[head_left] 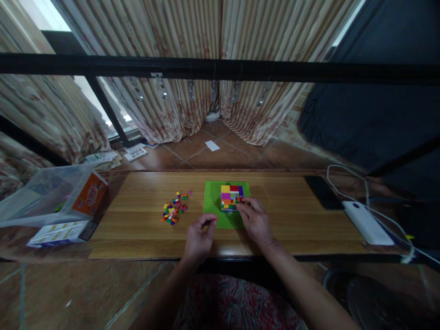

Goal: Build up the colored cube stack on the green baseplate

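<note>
We look down on a long wooden table with a green baseplate lying flat near its middle. On the far right part of the baseplate sits a block of bricks – yellow, red, purple, pink and orange studs packed together in a low square.

The right hand reaches forward over the baseplate, and its fingertips touch the near right corner of the block. From here we cannot tell whether that grip is pinching a brick or only pressing on the block.

The left hand rests at the near left edge of the baseplate. Its grip is clenched on a small orange piece, pinched between thumb and fingers and pointing toward the plate; the piece is too small for us to make out its shape.

Left of the baseplate, apart from it, a heap of loose bricks in mixed colours lies scattered on the wood.

At the table's left end stands a clear plastic bag with an orange box against it. At the right end lie a dark phone and a white power bank – a white cable loops near them. Striped curtains hang beyond the table, behind a black bar.
</note>
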Demonstrator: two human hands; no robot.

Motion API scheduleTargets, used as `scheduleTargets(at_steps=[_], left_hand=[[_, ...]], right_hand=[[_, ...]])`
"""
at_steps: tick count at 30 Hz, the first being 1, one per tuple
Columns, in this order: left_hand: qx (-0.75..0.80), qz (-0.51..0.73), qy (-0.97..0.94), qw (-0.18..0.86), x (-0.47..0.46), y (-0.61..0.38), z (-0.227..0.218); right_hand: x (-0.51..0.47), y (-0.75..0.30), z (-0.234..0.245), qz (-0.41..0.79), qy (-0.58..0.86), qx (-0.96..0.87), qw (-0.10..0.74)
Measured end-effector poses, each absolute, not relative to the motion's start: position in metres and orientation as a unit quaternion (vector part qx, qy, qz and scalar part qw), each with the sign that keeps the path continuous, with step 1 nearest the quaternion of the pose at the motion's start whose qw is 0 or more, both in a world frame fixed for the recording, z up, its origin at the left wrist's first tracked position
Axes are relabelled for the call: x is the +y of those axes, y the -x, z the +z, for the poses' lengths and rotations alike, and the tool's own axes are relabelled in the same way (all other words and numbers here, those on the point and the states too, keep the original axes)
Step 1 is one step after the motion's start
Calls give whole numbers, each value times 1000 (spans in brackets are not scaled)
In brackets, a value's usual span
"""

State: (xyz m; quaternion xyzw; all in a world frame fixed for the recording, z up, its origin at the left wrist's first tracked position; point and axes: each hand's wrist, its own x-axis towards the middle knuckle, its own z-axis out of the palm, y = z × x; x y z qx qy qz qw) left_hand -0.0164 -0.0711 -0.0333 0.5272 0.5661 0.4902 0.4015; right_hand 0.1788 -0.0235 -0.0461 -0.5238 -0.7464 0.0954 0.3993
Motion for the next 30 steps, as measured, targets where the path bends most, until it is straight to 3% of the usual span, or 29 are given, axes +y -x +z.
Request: scheduleTargets(at_steps=[6,15,30], left_hand=[[545,465,-630,299,-45,6,-17],[525,400,-737,145,-17,-22,-13],[553,477,-670,132,-11,-36,-44]], right_hand=[[-38,-194,-50,120,550,-663,494],[-61,-223,-86,116,607,-612,493],[-61,-218,-90,119,630,-617,457]])
